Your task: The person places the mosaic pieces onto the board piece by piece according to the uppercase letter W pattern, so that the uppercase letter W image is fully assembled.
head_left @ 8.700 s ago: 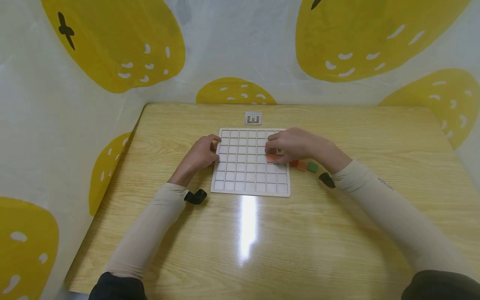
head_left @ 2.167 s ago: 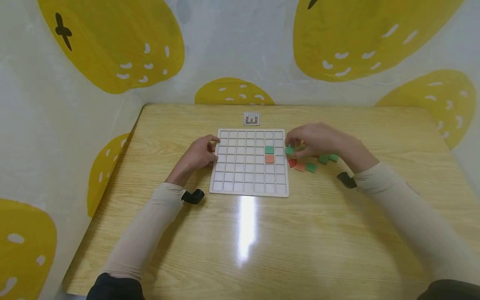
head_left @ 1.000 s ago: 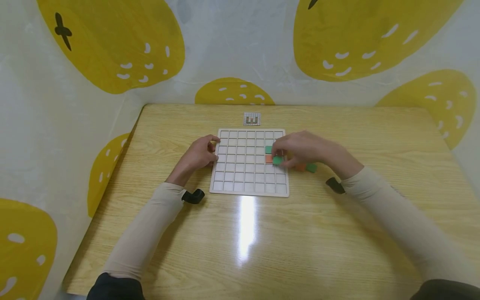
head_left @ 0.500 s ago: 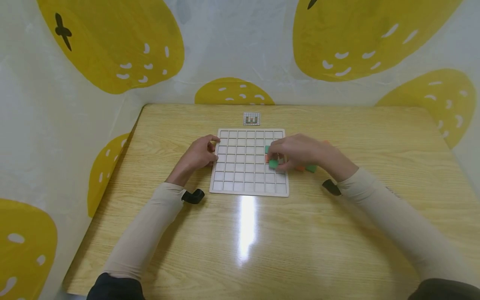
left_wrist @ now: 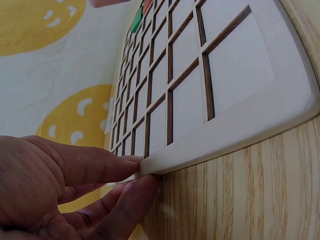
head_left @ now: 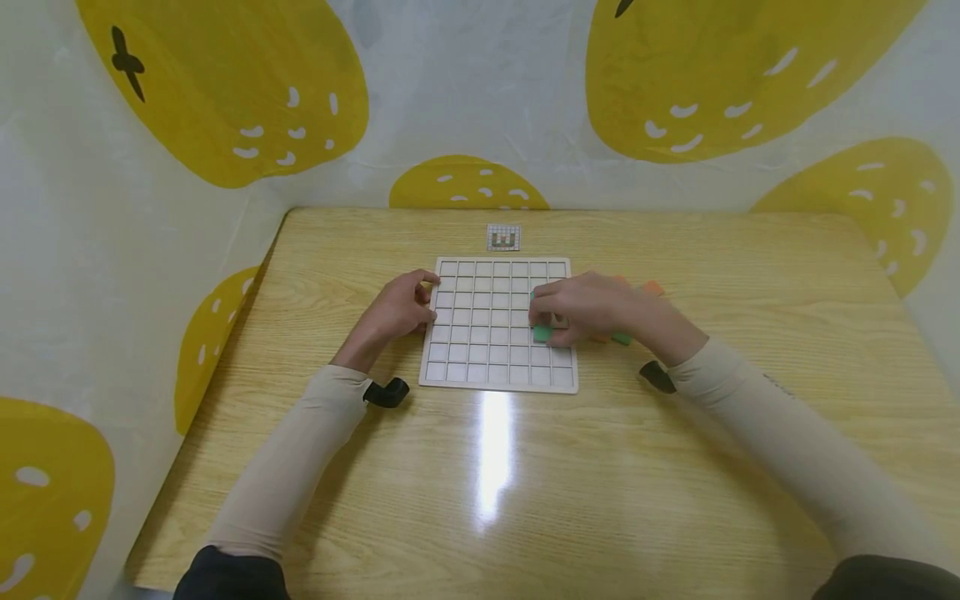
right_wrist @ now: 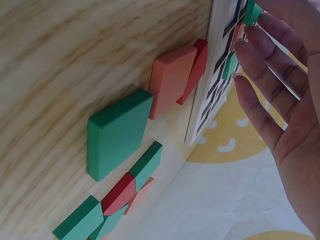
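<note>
Left hand (head_left: 396, 308), thumb and finger holding left edge of gridded board (head_left: 480, 353); card (head_left: 503, 237) behind board; right hand (head_left: 588, 302), fingers pinching green tile (head_left: 542, 334) at board's right part; loose tiles (right_wrist: 119, 136) on counter (head_left: 375, 483) beside it

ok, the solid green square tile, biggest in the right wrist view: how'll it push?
The solid green square tile is probably stiff: straight edges, no visible bend. It should slide rather than roll, having flat sides. Tipping seems unlikely; it's wider than thick.
</note>
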`<state>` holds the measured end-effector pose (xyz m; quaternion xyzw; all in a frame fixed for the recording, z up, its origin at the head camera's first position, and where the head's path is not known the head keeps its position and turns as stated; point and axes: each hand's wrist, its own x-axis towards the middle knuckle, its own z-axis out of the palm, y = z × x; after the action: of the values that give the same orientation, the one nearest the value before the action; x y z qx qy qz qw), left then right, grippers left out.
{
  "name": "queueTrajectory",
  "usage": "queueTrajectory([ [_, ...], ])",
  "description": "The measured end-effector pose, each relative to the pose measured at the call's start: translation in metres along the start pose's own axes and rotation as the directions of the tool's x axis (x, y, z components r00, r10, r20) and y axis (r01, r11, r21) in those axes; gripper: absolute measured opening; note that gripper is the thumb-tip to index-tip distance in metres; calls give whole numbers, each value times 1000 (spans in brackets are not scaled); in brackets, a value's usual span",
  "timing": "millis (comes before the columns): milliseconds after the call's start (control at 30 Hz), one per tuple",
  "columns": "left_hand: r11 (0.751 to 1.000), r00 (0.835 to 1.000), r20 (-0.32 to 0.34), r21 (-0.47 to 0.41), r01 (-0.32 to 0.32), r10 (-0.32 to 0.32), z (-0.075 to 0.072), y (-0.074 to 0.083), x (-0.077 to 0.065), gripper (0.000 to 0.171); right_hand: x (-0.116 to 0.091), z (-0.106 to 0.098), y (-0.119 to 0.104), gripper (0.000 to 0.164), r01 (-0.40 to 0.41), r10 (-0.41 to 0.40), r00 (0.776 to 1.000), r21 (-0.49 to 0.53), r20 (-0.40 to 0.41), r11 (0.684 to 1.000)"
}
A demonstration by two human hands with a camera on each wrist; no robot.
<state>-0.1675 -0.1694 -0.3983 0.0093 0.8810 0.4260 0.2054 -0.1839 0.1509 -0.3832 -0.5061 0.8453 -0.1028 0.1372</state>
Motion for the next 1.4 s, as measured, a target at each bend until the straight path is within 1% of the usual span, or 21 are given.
queueTrajectory([
  [333, 1000, 1000, 2, -5, -12, 12, -1, 0, 0, 57, 2, 1, -1, 24, 17, -17, 1000, -32, -9, 999],
  [533, 1000, 1000, 4, -3, -12, 12, -1, 0, 0, 57, 1, 2, 2, 21, 21, -22, 999, -37, -29, 999],
  [667, 1000, 1000, 5, -7, -12, 12, -1, 0, 0, 57, -4, 2, 3, 19, 16, -18, 998, -32, -54, 999],
  [800, 1000, 1000, 6, -8, -7, 7, -1, 0, -1, 57, -10, 0, 5, 21, -4, 1, 998, -40, -58, 999],
  [967, 1000, 1000, 6, -9, -2, 2, -2, 1, -2, 57, -15, -2, 10, 23, -40, 38, 999, -49, -23, 998],
  [1033, 1000, 1000, 7, -7, -2, 2, -2, 1, -2, 57, -18, -2, 11, 23, -49, 48, 999, -53, -21, 997],
  [1233, 1000, 1000, 5, -1, -7, 7, -1, 0, -1, 57, -29, -3, 15, 23, -57, 52, 997, -80, -62, 995],
  [1400, 1000, 1000, 1, 10, -10, 10, -1, 0, -1, 56, -37, -7, 17, 25, -122, 118, 991, -61, -56, 991],
])
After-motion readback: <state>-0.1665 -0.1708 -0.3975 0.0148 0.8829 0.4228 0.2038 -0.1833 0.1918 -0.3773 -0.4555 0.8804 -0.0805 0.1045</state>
